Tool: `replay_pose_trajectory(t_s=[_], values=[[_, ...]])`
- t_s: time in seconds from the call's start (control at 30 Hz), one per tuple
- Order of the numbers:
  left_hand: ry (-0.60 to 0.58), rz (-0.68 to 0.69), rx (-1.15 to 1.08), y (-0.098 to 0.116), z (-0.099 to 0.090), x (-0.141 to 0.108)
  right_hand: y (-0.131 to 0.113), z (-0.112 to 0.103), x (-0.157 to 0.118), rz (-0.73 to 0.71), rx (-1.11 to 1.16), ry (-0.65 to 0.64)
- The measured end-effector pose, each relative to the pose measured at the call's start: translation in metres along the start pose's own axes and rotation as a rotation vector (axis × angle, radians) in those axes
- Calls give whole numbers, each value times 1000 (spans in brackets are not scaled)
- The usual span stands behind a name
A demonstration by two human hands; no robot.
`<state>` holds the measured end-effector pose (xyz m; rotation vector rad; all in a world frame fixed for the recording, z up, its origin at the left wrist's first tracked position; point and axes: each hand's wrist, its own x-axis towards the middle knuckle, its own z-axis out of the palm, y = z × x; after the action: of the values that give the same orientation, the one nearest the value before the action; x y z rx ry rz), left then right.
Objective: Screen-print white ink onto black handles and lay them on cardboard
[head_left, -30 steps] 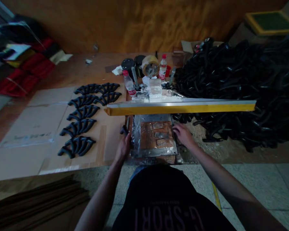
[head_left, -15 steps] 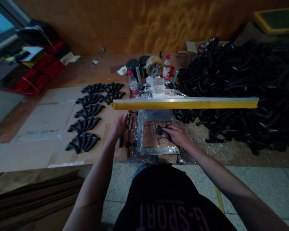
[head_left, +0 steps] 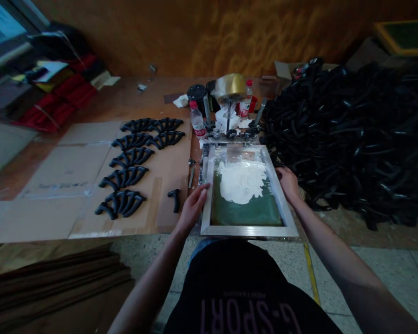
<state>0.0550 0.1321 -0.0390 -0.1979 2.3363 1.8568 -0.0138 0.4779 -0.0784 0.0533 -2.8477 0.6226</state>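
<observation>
A screen printing frame (head_left: 250, 231) with silver rails lies flat in front of me. White ink (head_left: 242, 183) spreads over the upper part of its green mesh (head_left: 245, 213). My left hand (head_left: 194, 204) is closed on the left rail, fingertips against its edge. At the right rail, my right hand (head_left: 288, 184) has curled fingers touching the frame's outer edge. A squeegee (head_left: 234, 152) stands at the far end of the mesh. What lies beneath the frame is hidden. One bent black tube-like part (head_left: 175, 199) rests on the cardboard left of my left hand.
Several rows of black parts (head_left: 125, 178) lie on the cardboard sheet (head_left: 69, 181) at left. A big heap of black parts (head_left: 355, 125) fills the right side. Two bottles (head_left: 197, 121), a tape roll (head_left: 231, 88) and a dark jar (head_left: 196, 95) stand behind the frame.
The raised frame has come down flat, covering the plate. My right hand has left the small black piece on the plate and moved right to the rail; my left hand has moved right.
</observation>
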Motion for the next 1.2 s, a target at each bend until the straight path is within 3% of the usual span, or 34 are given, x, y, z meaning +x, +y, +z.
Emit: replay_pose_trajectory(t_s=[0.13, 0.3, 0.4, 0.5, 0.6, 0.7, 0.8, 0.9, 0.97, 1.03, 1.13, 1.2], values=[[-29, -80, 25, -40, 11, 7, 0, -10, 24, -43, -91, 60], [-44, -75, 237, -54, 14, 19, -62, -19, 47, -217, -61, 99], [-41, -98, 303, -63, 15, 22, -103, -9, 57, -357, -36, -53], [-49, -103, 303, -70, 16, 23, -122, 11, 54, -370, -115, -286], [-46, -116, 281, -71, 17, 23, -121, 21, 31, -436, -171, -418], [-32, -122, 279, -68, 17, 22, -112, 12, 2, -701, -142, -484], [-29, -117, 288, -66, 17, 21, -108, -3, -9, -895, -95, -573], [-22, -114, 287, -66, 17, 21, -110, -7, -4, -837, -64, -581], [-10, -104, 269, -66, 18, 20, -111, -3, -5, -758, -100, -485], [1, -99, 247, -65, 18, 20, -109, 3, -14, -768, -135, -398], [13, -109, 215, -63, 18, 19, -107, 5, -25, -836, -90, -436], [4, -106, 199, -61, 17, 18, -111, 4, -15, -773, -38, -451]])
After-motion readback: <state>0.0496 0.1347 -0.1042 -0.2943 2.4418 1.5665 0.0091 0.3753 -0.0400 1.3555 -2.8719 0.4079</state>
